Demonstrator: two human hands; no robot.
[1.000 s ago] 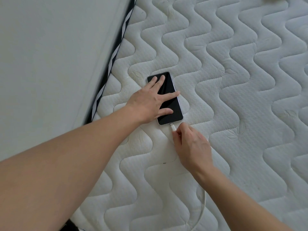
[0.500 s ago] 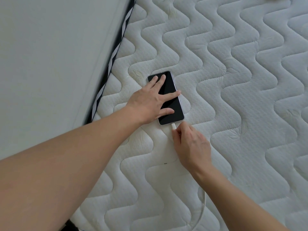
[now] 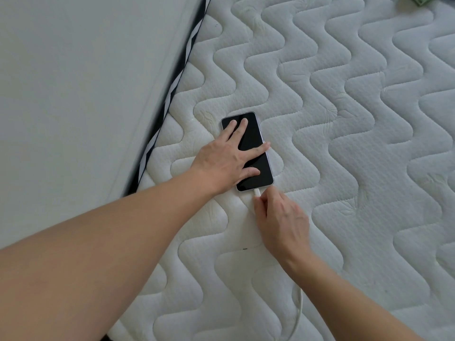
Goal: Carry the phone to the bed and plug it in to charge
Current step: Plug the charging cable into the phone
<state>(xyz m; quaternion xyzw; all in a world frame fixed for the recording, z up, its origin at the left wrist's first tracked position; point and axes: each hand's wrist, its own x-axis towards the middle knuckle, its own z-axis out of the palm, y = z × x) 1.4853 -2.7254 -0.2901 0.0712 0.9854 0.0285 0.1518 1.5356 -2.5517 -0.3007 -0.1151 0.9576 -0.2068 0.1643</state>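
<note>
- Since the earlier frames the white plug [image 3: 256, 192] of the charging cable sits closer against the bottom edge of the flat black-screened phone with a pale silver rim [image 3: 253, 153], and less of the plug shows between fingers and phone.
- Both hands keep almost the same places as half a second ago; the phone has not shifted on the quilt.
- The phone lies screen up on the white quilted mattress with wavy stitched channels [image 3: 344, 168], near its left edge, its long side running away from the person.
- The left hand [image 3: 226, 158] lies flat on the phone with fingers spread apart, two fingertips near the top of the screen, one reaching to the right rim, the thumb low on the glass.
- The right hand [image 3: 280, 220] sits just below the phone, thumb and forefinger pinched together on the plug; whether the plug is fully seated I cannot tell.
- A thin white cable [image 3: 299, 313] shows below the right wrist, curving down toward the bottom of the view; the stretch under the hand is hidden.
- A black-and-white striped band [image 3: 172, 92] runs along the mattress edge, and left of it stands a plain pale grey wall surface [image 3: 73, 94].
- A small dark speck [image 3: 245, 248] lies on the quilt below the right hand.
- A green scrap of something [image 3: 422, 0] shows at the top right corner, well apart from the phone and too cropped to identify.
- Nothing lies between either hand and the phone.
</note>
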